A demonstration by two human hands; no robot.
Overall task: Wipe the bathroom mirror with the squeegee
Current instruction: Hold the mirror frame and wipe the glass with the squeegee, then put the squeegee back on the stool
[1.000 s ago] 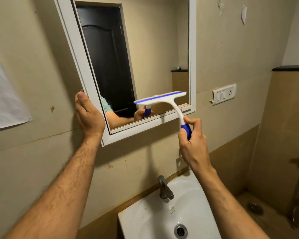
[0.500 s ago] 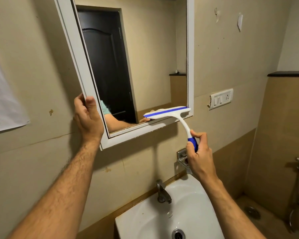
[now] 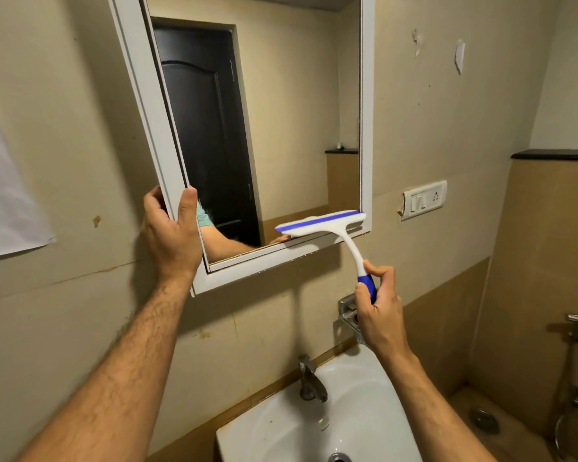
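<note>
The white-framed mirror (image 3: 367,105) hangs on the beige wall above the sink and reflects a dark door. My left hand (image 3: 171,235) grips the frame's lower left edge, thumb on the front. My right hand (image 3: 377,308) holds the blue grip of the white and blue squeegee (image 3: 324,225). The squeegee's blade lies across the bottom right corner of the glass, at the lower frame rail, with its handle curving down to my hand.
A white sink (image 3: 357,415) with a metal tap (image 3: 309,378) sits below the mirror. A switch plate (image 3: 422,200) is on the wall to the right, a paper sheet (image 3: 4,195) at the left. A spray hose (image 3: 576,328) and floor drain (image 3: 484,418) are at far right.
The squeegee has slid down the glass to the bottom edge of the mirror, my right hand dropping with it. My left hand has shifted its hold on the frame, thumb now in front.
</note>
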